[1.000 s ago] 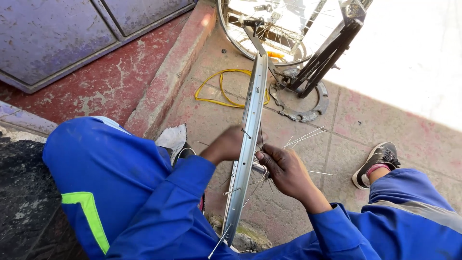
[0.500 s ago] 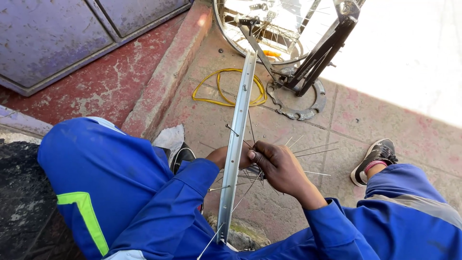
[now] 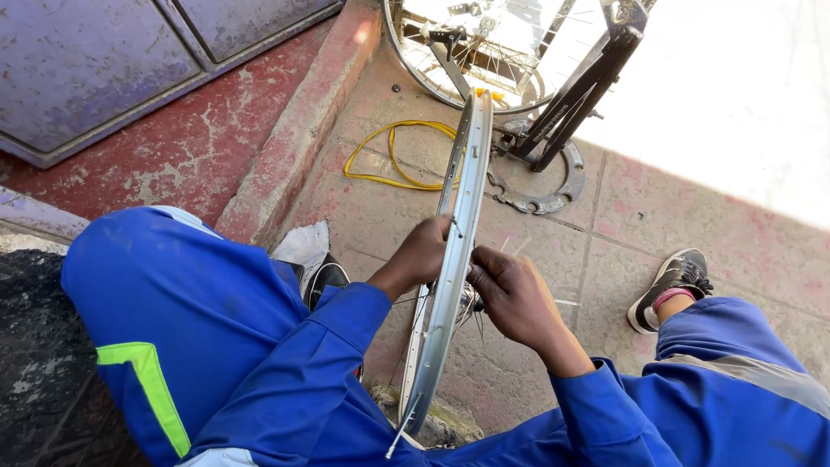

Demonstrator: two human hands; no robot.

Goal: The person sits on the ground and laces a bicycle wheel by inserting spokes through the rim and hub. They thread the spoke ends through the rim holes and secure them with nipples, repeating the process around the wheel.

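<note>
A silver bicycle wheel rim (image 3: 458,225) stands edge-on between my knees, thin spokes running to a hub (image 3: 468,303) at its middle. My left hand (image 3: 421,252) grips the rim's left side, fingers curled over the edge. My right hand (image 3: 512,294) is on the other side, fingers closed around the spokes next to the hub. Both arms wear blue overall sleeves.
A second bicycle wheel (image 3: 484,47) in a black stand (image 3: 575,95) is ahead, with a yellow cable (image 3: 393,156) and a toothed metal ring (image 3: 553,186) on the paving. A red kerb (image 3: 303,130) runs on the left. My shoes (image 3: 674,281) rest on the ground.
The rim has swung upright and shifted right. My left hand moved up onto the rim's edge, while my right hand stayed at the spokes by the hub.
</note>
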